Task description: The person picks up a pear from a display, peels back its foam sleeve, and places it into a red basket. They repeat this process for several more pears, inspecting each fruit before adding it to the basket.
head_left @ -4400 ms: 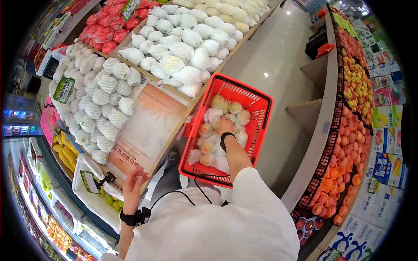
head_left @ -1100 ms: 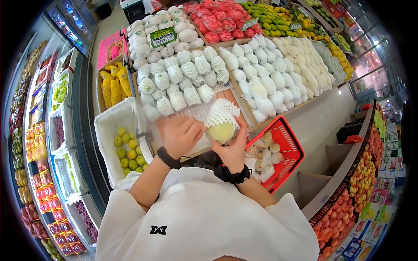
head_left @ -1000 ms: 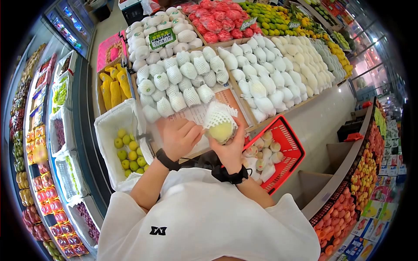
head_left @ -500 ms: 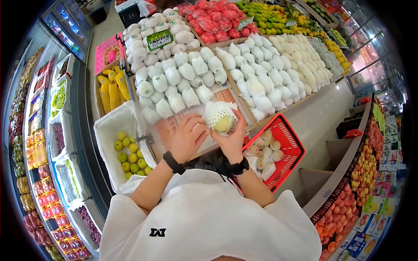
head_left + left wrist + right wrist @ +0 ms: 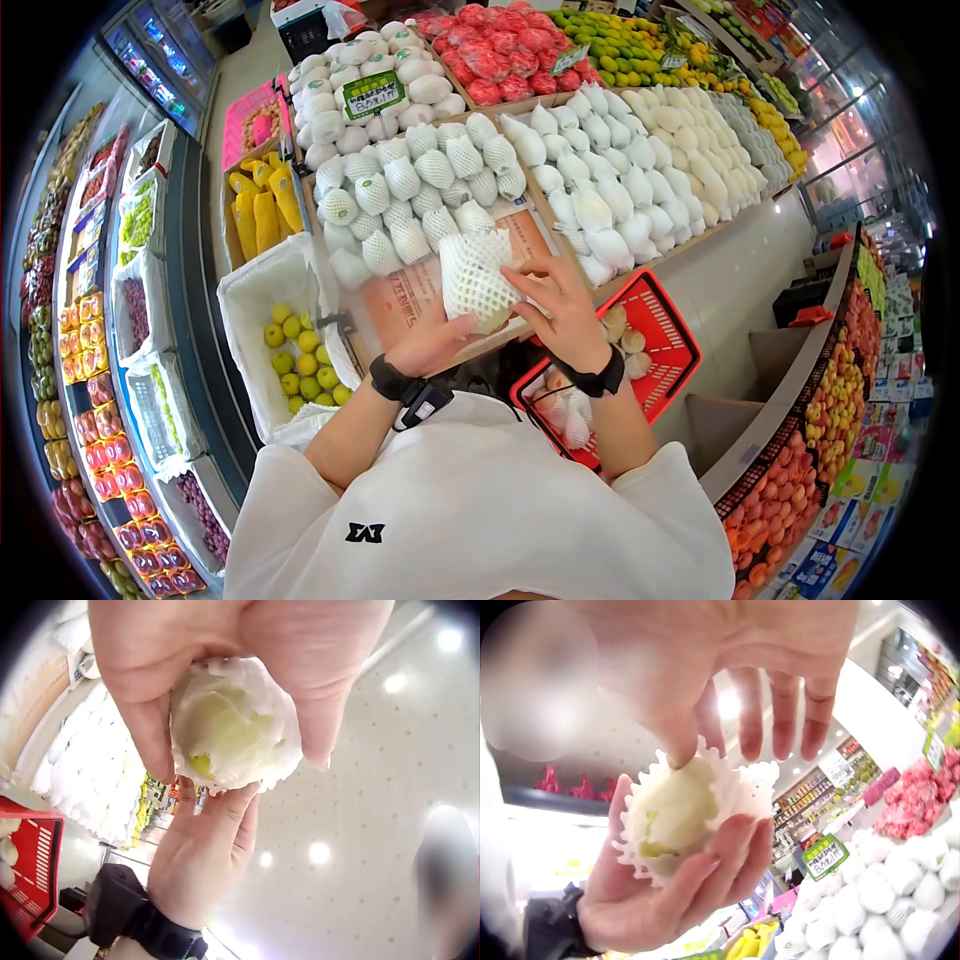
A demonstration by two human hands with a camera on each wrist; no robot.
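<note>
Left hand grip holds pale green fruit in foam net. Right hand touches it, grip wide. Red basket: right of the fruit.

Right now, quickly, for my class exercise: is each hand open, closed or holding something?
Left hand: closed, holding the foam-netted fruit.
Right hand: open, mostly straight-fingered, touching the same foam-netted fruit.

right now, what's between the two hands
A pale fruit in a white foam net, held by the left hand, with the right hand at its other side; the head and right wrist views show it.
</note>
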